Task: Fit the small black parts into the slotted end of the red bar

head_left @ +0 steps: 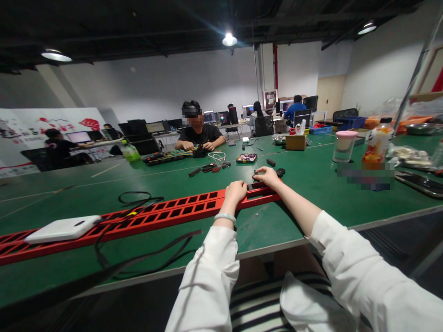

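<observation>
Head cam had a red slotted frame (219,203) lying on the green surface (337,203), left hand (236,190) curled against it, right hand (267,177) near its right end. Couldn't tell what either's fingers gripped tbh.

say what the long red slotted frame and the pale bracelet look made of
The red frame: looks like painted metal or rigid plastic, satin; its even colour and straight edges fit both. The bracelet: possibly polished stone or glass, judging by its thick, smooth, pale band; plastic remains possible.

Pale walls (148,83) meet a dark ceiling (138,20) (lamps (229,40) lit).
</observation>
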`<act>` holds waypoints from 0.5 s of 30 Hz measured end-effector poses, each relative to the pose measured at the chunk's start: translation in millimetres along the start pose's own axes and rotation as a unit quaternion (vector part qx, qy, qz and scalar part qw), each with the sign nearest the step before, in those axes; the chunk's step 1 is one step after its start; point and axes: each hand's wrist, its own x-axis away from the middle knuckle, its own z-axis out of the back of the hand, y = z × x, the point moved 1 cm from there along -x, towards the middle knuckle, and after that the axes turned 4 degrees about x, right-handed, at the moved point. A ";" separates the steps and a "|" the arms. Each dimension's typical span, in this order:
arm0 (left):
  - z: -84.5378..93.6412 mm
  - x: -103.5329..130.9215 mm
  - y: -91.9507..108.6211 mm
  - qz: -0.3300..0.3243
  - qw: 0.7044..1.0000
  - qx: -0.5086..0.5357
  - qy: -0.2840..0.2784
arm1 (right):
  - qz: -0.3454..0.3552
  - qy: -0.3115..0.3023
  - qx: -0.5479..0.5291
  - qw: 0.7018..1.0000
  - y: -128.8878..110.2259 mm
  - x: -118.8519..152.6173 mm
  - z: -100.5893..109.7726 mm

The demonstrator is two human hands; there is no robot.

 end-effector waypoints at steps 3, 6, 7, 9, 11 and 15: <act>0.7 0.4 0.8 0.003 1.000 0.012 -0.008 | 0.018 -0.028 -0.044 0.998 -3.5 2.4 1.2; 0.5 0.2 0.4 0.004 1.000 0.023 -0.010 | 0.040 -0.066 -0.054 0.996 -6.9 5.3 3.7; 0.1 -0.1 -0.1 0.005 1.000 0.025 -0.011 | 0.046 -0.079 -0.049 0.995 -7.3 5.7 4.6; -1.0 -1.1 -1.2 0.005 1.000 0.027 -0.012 | 0.060 -0.106 -0.033 0.992 -7.1 5.7 6.4; -2.1 -2.0 -2.2 0.002 1.000 0.027 -0.011 | 0.079 -0.136 -0.015 0.987 -6.4 5.1 7.7; -3.3 -2.3 -3.1 -0.002 1.000 0.028 -0.007 | 0.105 -0.186 0.008 0.977 -6.9 6.1 9.0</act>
